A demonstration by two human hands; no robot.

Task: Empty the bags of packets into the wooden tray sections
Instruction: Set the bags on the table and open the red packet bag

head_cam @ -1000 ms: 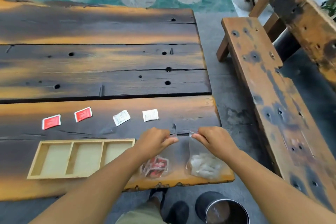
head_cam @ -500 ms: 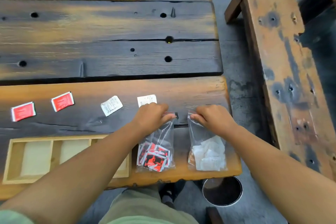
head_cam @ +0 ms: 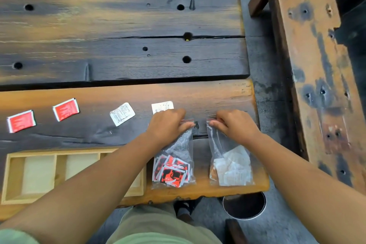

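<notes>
Two clear zip bags lie flat near the table's front right edge. The bag of red packets (head_cam: 174, 170) is pinched at its top seal by my left hand (head_cam: 168, 125). To its right, my right hand (head_cam: 233, 125) pinches the top of the bag of white packets (head_cam: 231, 168). A wooden tray (head_cam: 11, 180) with three sections lies at the front left, partly hidden by my left forearm; the sections I can see hold nothing.
Two loose red packets (head_cam: 66, 109) (head_cam: 20, 121) and two loose white packets (head_cam: 122, 114) (head_cam: 162, 106) lie in a row behind the tray. A wooden bench (head_cam: 316, 65) runs along the right. A round metal bin (head_cam: 244, 207) stands below the table edge.
The view has tilted down and closer to the table. Both hands stay at the bag tops, and the bags now lie stretched flat toward me.
</notes>
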